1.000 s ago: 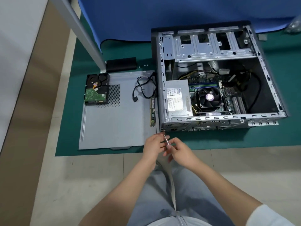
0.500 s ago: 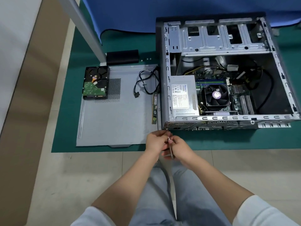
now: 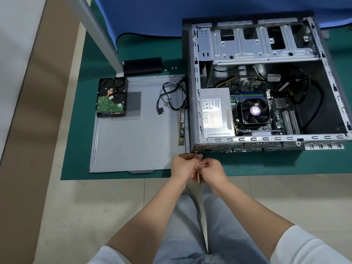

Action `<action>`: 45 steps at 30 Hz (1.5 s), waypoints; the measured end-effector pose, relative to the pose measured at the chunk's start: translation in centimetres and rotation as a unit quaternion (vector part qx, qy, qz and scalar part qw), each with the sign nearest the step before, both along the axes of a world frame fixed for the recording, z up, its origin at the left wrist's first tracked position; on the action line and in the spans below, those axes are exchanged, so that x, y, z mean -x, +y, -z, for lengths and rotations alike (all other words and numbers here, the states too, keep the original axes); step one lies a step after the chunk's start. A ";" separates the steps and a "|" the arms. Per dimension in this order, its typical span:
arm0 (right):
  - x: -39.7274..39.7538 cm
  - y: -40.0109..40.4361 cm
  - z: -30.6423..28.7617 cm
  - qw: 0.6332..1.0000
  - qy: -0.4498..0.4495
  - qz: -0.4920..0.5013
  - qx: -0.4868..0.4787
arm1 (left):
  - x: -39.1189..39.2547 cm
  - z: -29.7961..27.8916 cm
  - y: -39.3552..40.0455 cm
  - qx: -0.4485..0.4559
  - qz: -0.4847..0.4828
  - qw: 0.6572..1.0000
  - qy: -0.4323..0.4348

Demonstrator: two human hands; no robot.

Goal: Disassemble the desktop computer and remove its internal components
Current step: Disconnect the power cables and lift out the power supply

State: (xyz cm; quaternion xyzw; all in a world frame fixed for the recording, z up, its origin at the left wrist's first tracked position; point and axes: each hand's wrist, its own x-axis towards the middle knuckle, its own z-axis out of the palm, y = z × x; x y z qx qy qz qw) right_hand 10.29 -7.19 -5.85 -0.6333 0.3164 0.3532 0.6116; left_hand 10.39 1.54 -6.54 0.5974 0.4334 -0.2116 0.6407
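An open desktop case point(image 3: 196, 103) lies on its side on a green mat point(image 3: 80, 141), with its power supply point(image 3: 217, 111), CPU fan point(image 3: 255, 111) and motherboard exposed. At the case's near left corner, both hands meet on a thin screwdriver point(image 3: 198, 176). My left hand point(image 3: 183, 164) pinches its tip end by a screw point(image 3: 195, 152) on the case's rear face. My right hand point(image 3: 211, 171) grips the shaft lower down. The handle is hidden.
The removed side panel point(image 3: 133, 145) lies left of the case. On it rest a hard drive point(image 3: 112, 97), a black cable point(image 3: 171, 96) and a RAM stick point(image 3: 181, 127). A black box point(image 3: 142, 66) and a grey desk leg point(image 3: 99, 33) stand behind. Blue cloth point(image 3: 171, 14) at the back.
Both hands moved up slightly with the screwdriver, bringing its tip against the case's near left corner. The head camera shifted, so the case sits further right in view.
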 end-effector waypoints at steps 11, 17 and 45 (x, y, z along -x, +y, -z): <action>-1.1 -1.1 -1.2 0.989 0.072 -0.116 -0.058 | -0.5 0.0 -0.1 0.000 0.028 1.000 0.002; -0.9 -1.6 -1.0 0.991 0.085 -0.091 -0.052 | -0.6 0.0 0.2 0.000 0.058 0.998 0.003; -0.1 -2.0 -0.6 0.991 0.078 -0.093 -0.050 | -0.8 -0.3 0.8 -0.052 0.116 0.992 -0.004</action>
